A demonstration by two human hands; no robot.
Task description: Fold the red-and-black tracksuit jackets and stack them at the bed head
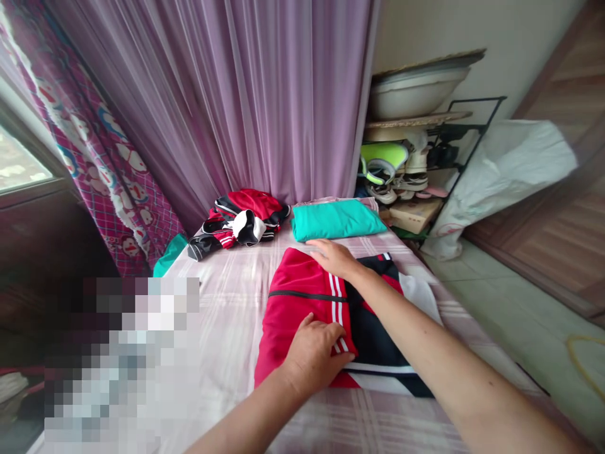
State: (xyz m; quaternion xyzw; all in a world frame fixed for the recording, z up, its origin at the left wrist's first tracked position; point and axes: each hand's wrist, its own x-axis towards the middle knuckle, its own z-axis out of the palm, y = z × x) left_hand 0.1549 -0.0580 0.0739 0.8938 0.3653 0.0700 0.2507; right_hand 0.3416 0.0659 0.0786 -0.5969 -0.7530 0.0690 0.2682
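A red, black and white track jacket (297,315) lies folded on the bed, its striped red hem turned over the dark part. My left hand (314,350) is closed on the near end of this striped hem, with fingers curled and thumb at the edge. At the jacket's far edge, my right hand (333,257) rests with its fingers stretched out to the left. My right forearm crosses above the dark part and hides some of it. Just beyond my right hand lies a folded teal cloth (338,219).
A crumpled heap of red, black and white clothes (246,217) sits at the bed's far left. Purple curtains (265,94) hang behind the bed (227,328). On the right stand a shoe rack (454,167) with a basin (418,91) and a white plastic bag (510,164). A blurred patch covers the left.
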